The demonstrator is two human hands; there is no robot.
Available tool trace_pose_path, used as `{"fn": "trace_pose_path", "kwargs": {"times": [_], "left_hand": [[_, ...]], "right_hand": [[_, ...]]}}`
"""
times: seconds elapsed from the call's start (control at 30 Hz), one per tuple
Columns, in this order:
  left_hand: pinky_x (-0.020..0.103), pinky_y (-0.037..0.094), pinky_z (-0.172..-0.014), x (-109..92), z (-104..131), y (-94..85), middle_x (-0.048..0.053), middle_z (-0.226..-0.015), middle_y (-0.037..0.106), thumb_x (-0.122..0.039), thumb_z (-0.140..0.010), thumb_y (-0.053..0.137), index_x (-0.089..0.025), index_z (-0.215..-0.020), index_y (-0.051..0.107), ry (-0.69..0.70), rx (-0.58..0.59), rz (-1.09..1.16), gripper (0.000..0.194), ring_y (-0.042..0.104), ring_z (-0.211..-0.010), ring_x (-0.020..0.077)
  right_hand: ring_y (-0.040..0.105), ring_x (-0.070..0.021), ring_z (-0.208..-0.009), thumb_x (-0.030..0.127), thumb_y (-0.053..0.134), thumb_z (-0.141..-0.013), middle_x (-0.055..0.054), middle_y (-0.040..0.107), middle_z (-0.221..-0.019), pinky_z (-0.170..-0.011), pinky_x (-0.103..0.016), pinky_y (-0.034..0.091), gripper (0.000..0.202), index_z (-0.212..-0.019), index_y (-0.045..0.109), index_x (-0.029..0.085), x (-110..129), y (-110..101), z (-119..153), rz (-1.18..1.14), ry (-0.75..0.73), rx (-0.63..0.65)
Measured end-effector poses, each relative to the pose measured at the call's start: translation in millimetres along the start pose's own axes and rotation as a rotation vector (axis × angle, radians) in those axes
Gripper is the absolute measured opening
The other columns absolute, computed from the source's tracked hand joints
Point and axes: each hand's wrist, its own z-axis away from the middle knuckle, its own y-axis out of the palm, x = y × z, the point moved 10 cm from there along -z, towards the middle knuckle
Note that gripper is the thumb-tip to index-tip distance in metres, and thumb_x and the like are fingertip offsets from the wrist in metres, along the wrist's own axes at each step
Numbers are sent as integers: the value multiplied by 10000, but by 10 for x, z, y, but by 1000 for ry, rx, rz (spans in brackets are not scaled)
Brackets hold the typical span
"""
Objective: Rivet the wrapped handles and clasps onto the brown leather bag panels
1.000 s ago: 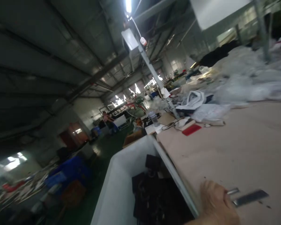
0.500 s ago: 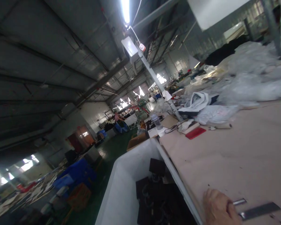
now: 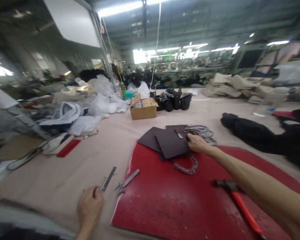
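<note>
My left hand (image 3: 90, 205) rests on the paper-covered table, its fingers curled around a thin metal tool (image 3: 102, 182) whose tip sticks out in front. A flat metal strip (image 3: 109, 178) lies right beside those fingers. Farther out, my right hand (image 3: 197, 144) is closed at the edge of a dark brown bag (image 3: 171, 143); its fingertips are partly hidden. More dark brown panels (image 3: 148, 137) lie under this bag. A plastic-wrapped handle (image 3: 188, 170) loops onto the red board (image 3: 162, 200). Below my right forearm lies a hammer (image 3: 245, 210) with an orange-red handle.
A metal tool with a crosspiece (image 3: 127, 181) lies over the board's left edge. Behind stand a cardboard box (image 3: 143, 112) and several black bags (image 3: 175, 100). Plastic wrapping (image 3: 102, 96) heaps up at left; black cloth (image 3: 252, 131) lies at right.
My view has swung right, from the aisle and white bin to the table. My right hand, the brown bag and the red board have come into sight. My left hand still rests by the metal tools.
</note>
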Motion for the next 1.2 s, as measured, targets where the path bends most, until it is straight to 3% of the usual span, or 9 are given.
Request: {"fn": "trace_pose_path", "kwargs": {"times": [0.13, 0.27, 0.37, 0.57, 0.7, 0.87, 1.0, 1.1, 1.2], "left_hand": [[372, 468, -738, 53, 71, -14, 99, -829, 668, -342, -876, 427, -220, -815, 639, 35, 0, -100, 253, 619, -828, 288], [362, 443, -735, 49, 80, -48, 114, -864, 675, -313, -879, 428, -180, -868, 681, 36, 6, -141, 285, 605, -850, 281], [360, 434, -731, 48, 80, -43, 123, -872, 670, -298, -870, 445, -154, -891, 698, 56, -7, -133, 292, 593, -850, 278], [357, 425, -712, 89, 92, -65, 116, -845, 667, -294, -851, 465, -154, -881, 704, 55, -34, -99, 278, 592, -831, 274], [363, 437, -726, 89, 80, -87, 109, -814, 658, -286, -829, 480, -152, -873, 705, 21, -28, -66, 265, 592, -816, 272], [374, 453, -766, 128, 69, -69, 93, -795, 632, -255, -799, 506, -160, -861, 694, -28, 4, -28, 220, 580, -815, 267], [397, 471, -798, 169, 21, -123, 87, -800, 620, -268, -780, 524, -167, -858, 680, -68, 11, 36, 202, 576, -819, 268], [425, 485, -861, -158, -7, -361, 113, -897, 650, -294, -806, 517, -159, -915, 675, 68, -100, 95, 234, 593, -914, 289], [439, 491, -935, -921, 166, -516, 122, -991, 675, -310, -871, 500, -159, -964, 662, 372, -94, 206, 239, 612, -1000, 287]], "right_hand": [[631, -182, -988, 44, 557, -788, -57, 699, -1055, -882, -284, 485, 297, -1042, 651, 167, 21, 67, 471, -109, -41, 203], [593, -168, -730, 98, 493, -643, -4, 646, -778, -621, -246, 445, 260, -865, 592, 191, 32, 264, 1022, -196, -28, 370], [562, -158, -682, 150, 494, -626, 8, 601, -741, -576, -240, 408, 242, -859, 537, 200, -43, 332, 1397, -204, 6, 410], [540, -166, -716, 332, 447, -860, -2, 584, -770, -662, -277, 398, 139, -819, 511, 215, -92, 334, 1832, -119, 15, 335], [563, -206, -771, 368, 558, -853, -33, 612, -809, -729, -313, 391, 162, -907, 549, 215, -156, 336, 2083, -5, 54, 228], [535, -296, -1079, 351, 585, -865, -179, 580, -1185, -898, -378, 377, 328, -1121, 523, 155, -226, 298, 2322, 104, 210, -10], [519, -336, -1102, 342, 610, -837, -197, 580, -1183, -891, -417, 365, 351, -1115, 542, 139, -272, 329, 2360, 119, 321, -74], [536, -307, -1052, 293, 616, -815, -154, 625, -1124, -881, -405, 348, 299, -1079, 564, 162, -306, 334, 2360, 87, 336, -73], [538, -261, -1006, 225, 616, -794, -97, 659, -1029, -862, -363, 340, 267, -1058, 589, 187, -287, 325, 2395, 36, 274, -45]]}}
